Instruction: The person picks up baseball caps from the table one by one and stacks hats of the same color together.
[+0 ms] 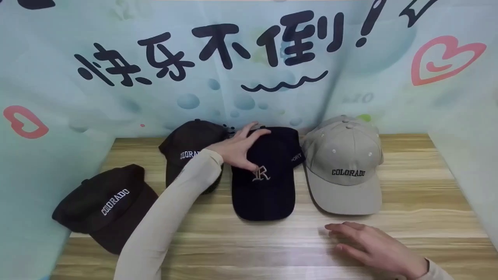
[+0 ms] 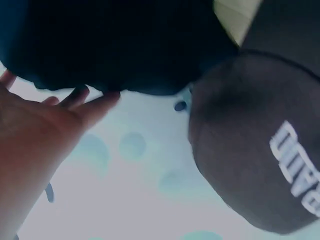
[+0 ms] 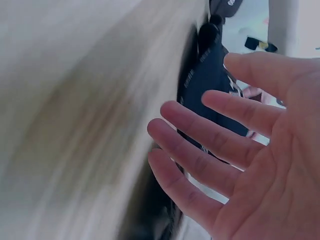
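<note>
A navy cap (image 1: 263,198) with an embroidered R stands upright on the table, brim toward me. My left hand (image 1: 237,149) rests spread over its crown, thumb on the front by the letter and fingers along the top. In the left wrist view the fingertips (image 2: 112,99) meet the edge of the dark cap (image 2: 115,45). Low over the table, in front of the grey COLORADO cap (image 1: 346,151), my right hand (image 1: 375,247) holds nothing, its fingers apart and loosely extended in the right wrist view.
Left of the navy cap stands a dark COLORADO cap (image 1: 194,136), partly behind my left forearm. Another dark COLORADO cap (image 1: 101,202) lies tilted at the table's left edge. A printed pale blue cloth (image 1: 218,101) with black characters hangs behind the wooden table (image 1: 420,186).
</note>
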{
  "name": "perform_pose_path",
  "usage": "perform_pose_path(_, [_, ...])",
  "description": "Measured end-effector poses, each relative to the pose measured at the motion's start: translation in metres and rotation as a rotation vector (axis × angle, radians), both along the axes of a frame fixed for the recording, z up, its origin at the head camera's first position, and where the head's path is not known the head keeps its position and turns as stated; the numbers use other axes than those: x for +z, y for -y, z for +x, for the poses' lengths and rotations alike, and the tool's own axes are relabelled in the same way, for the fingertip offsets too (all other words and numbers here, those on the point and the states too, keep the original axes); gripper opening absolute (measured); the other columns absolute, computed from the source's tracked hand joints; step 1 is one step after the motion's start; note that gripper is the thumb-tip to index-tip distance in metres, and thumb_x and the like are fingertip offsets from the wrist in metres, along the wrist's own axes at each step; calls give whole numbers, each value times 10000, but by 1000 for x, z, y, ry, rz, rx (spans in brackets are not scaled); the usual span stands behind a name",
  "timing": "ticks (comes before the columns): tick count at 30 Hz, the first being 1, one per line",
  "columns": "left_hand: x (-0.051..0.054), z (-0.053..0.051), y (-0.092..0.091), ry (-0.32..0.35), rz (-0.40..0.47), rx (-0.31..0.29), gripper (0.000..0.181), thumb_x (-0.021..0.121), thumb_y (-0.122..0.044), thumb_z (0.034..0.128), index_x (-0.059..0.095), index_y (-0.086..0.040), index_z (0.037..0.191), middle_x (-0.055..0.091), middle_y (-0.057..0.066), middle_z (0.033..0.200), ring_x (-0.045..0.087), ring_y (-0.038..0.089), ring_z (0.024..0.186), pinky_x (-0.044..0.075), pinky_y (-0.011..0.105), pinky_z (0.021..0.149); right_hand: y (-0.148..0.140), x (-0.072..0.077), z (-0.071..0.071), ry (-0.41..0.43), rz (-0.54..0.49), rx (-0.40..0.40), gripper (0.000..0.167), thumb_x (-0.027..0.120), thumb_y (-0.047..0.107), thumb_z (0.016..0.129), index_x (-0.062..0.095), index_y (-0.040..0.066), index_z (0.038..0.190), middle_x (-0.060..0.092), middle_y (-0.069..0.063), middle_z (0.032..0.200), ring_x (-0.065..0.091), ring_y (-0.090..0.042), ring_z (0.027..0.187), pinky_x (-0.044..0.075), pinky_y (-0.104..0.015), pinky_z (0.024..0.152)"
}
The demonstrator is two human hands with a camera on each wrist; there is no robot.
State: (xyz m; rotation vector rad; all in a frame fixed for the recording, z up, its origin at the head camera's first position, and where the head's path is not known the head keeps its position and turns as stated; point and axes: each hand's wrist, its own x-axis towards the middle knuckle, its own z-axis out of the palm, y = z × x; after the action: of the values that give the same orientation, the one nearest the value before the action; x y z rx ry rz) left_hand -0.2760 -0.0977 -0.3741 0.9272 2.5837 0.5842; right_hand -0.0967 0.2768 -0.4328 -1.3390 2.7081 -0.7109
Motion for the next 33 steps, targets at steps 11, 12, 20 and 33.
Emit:
perform_pose_path(11, [12,-21,55,-20,-265,249,654,599,-214,924,311,-79,1495,189,261,1518,133,446,1388,115,577,1102,-28,21,-6,126,-105,-65,363,670,86,909,604,148,1261,672,17,1130,623,-140,1041,433,-170,888])
perform_pose_path(12, [11,-23,59,-21,-287,275,620,578,-223,940,327,-84,1491,201,258,1517,135,450,1387,107,593,1095,-29,22,-5,127,-113,-70,373,670,77,907,603,161,1264,672,17,1130,621,-137,1044,414,-147,892])
perform_pose_path(20, [-1,-26,96,54,-334,412,810,666,-405,887,251,-148,1534,125,244,1542,96,495,1373,114,713,1018,-36,24,-4,176,-109,-75,375,656,71,917,592,140,1280,658,12,1168,623,-125,1034,455,-195,866])
perform_pose_path(33, [-9,-23,123,55,-338,549,1030,604,-727,757,246,-139,1522,214,372,1354,162,470,1228,165,621,949,-48,21,3,215,-104,-123,368,645,67,923,592,115,1284,663,-6,1170,613,-103,1056,478,-228,847])
